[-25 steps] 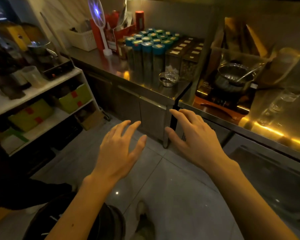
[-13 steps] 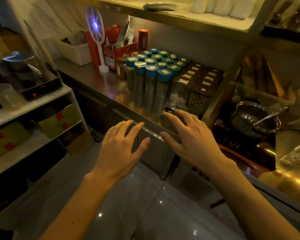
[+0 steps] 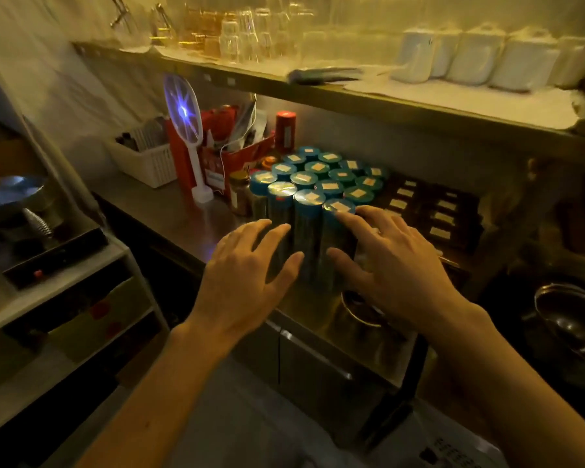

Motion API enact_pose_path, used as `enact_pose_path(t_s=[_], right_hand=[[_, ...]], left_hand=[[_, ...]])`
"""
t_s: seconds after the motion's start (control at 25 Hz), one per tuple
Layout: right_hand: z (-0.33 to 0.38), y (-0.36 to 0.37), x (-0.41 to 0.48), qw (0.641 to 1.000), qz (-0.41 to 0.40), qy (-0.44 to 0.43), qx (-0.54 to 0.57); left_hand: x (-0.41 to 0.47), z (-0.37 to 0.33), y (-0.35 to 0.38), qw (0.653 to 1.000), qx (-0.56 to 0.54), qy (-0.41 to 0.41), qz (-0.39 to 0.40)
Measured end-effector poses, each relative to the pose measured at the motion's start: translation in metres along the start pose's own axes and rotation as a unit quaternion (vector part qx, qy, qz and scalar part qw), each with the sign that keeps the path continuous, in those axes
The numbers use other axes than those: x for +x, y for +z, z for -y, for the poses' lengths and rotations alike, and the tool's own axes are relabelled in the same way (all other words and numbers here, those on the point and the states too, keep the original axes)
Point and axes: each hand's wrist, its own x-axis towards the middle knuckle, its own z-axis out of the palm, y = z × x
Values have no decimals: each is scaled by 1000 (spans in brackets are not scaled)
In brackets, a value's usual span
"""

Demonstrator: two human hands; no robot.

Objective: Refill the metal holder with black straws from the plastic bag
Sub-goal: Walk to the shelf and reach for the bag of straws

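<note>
**Head view.** Left hand [image 3: 247, 275] and right hand [image 3: 395, 265]: both spread, fingers relaxed, grasping nothing, hovering before the blue-lidded canisters [image 3: 318, 184] on the steel counter [image 3: 169, 214].
Plastic bag [image 3: 325, 76]: probably the dark flat packet on the far upper shelf [image 3: 419, 106], unconfirmed. Metal holder: not identified.
Handling, judged: light, limp, slippery film; straws crushable; pinch one end.
Room: glassware [image 3: 237, 38] left of the packet, white jars [image 3: 470, 59] right.

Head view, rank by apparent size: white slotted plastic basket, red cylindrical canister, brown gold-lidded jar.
Largest: white slotted plastic basket.
Then red cylindrical canister and brown gold-lidded jar: they look alike; jar is nearer, so unranked.
</note>
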Motion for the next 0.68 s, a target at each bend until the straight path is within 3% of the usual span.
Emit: enact_pose_path(t_s=[0.28, 0.68], right_hand=[[-63, 2, 146, 996, -87, 10, -3], [-88, 6, 297, 985, -154, 49, -60]], left_hand=[[161, 30, 30, 999, 29, 29, -31], [347, 93, 55, 989, -6, 120, -86]])
